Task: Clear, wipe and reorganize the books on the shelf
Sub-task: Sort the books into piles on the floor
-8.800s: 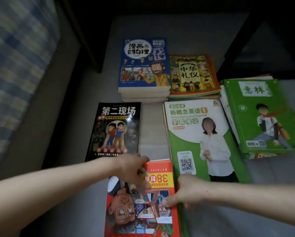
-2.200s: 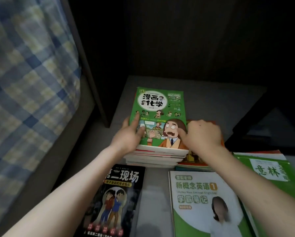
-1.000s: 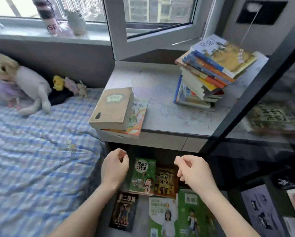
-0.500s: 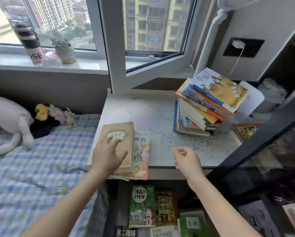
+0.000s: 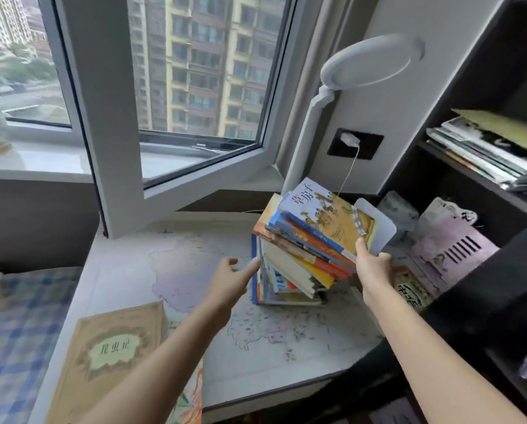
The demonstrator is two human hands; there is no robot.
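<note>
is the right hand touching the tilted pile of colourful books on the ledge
Touching. Head view: the right hand has its thumb on the top cover of the tilted pile of colourful books.

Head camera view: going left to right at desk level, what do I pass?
Checked bedsheet → tan book → left hand → leaning stack of books → right hand → pink slotted box.

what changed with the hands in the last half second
The left hand lifted off the tan book and moved right to touch the leaning stack. The right hand moved forward and gripped the stack's upper books. The tan book and stack stayed in place.
</note>
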